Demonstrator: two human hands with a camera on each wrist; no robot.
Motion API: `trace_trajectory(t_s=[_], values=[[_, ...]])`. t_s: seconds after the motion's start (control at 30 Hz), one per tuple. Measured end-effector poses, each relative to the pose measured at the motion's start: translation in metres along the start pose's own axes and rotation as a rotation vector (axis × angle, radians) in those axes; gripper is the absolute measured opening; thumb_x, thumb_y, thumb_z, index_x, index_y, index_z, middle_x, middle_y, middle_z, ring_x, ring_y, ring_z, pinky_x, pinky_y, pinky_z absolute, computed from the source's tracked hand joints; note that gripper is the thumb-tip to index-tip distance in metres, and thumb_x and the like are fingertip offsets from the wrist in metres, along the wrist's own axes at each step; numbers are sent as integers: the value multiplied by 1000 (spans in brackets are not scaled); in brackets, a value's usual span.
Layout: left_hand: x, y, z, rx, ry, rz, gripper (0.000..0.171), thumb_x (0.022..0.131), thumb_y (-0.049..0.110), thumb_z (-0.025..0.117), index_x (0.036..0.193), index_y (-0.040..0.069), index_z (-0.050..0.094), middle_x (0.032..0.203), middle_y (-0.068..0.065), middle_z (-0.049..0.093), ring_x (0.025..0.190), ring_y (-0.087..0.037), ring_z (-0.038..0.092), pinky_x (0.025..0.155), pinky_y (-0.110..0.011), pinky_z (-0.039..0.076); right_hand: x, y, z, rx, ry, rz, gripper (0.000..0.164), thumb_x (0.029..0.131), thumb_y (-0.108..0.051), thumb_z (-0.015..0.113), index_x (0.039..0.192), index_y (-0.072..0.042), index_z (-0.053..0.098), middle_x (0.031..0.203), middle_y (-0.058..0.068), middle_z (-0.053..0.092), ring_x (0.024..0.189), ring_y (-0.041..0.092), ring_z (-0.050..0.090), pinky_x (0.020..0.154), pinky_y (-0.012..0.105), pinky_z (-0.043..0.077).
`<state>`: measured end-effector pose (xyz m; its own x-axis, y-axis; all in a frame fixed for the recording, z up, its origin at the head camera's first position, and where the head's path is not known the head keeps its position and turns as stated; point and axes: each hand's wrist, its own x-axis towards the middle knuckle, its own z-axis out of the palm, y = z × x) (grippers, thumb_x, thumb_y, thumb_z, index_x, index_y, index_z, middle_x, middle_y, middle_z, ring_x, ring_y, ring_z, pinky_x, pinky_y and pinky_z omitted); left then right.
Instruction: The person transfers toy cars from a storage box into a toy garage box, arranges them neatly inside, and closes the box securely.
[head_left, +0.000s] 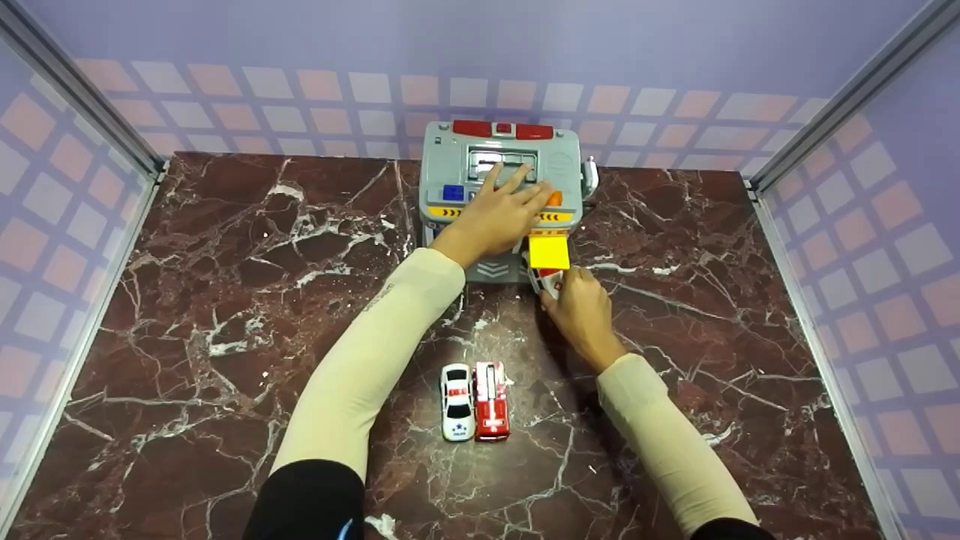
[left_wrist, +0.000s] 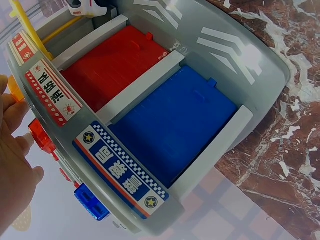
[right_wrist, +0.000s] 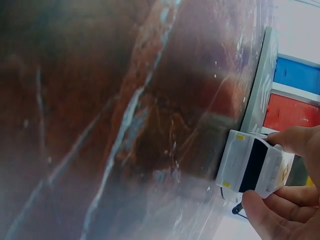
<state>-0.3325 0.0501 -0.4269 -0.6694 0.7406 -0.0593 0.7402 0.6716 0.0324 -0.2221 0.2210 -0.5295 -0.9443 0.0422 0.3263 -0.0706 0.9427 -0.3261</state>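
Observation:
A grey toy station garage (head_left: 442, 161) stands against the back wall. My left hand (head_left: 499, 214) rests on its roof with fingers spread, the fingertips near an orange button (left_wrist: 16, 90). At the right bay the yellow door (head_left: 549, 251) is lifted. Under it, my right hand (head_left: 586, 304) grips a white toy ambulance (head_left: 551, 281) by its sides, thumb and fingers opposed in the right wrist view. The ambulance is partly inside the bay, its front hidden by the door. The red door (left_wrist: 120, 65) and blue door (left_wrist: 175, 120) are down.
A white toy police car (head_left: 457, 401) and a red toy fire truck (head_left: 492, 401) stand side by side on the dark marbled table (head_left: 210, 300), between the forearms. Tiled-pattern walls (head_left: 337, 90) close in the back and both sides.

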Motion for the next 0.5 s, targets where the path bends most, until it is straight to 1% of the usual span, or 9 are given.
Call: trace_trajectory(t_s=[0.2, 0.5], values=[[-1, 0, 0, -25, 11, -3, 57, 110, 38, 26, 161, 15, 16, 167, -1, 19, 156, -30, 2, 123, -58, -3, 0, -3, 6, 6, 29, 8, 34, 79, -24, 81, 88, 4, 63, 87, 21, 63, 72, 49, 65, 63, 59, 56], [-1, 0, 0, -21, 5, -1, 58, 110, 39, 25, 161, 15, 13, 167, -1, 16, 156, -30, 0, 123, -58, -5, 1, -10, 9, 20, 36, 31, 31, 77, -22, 81, 84, 3, 65, 87, 21, 62, 73, 50, 66, 66, 59, 56]])
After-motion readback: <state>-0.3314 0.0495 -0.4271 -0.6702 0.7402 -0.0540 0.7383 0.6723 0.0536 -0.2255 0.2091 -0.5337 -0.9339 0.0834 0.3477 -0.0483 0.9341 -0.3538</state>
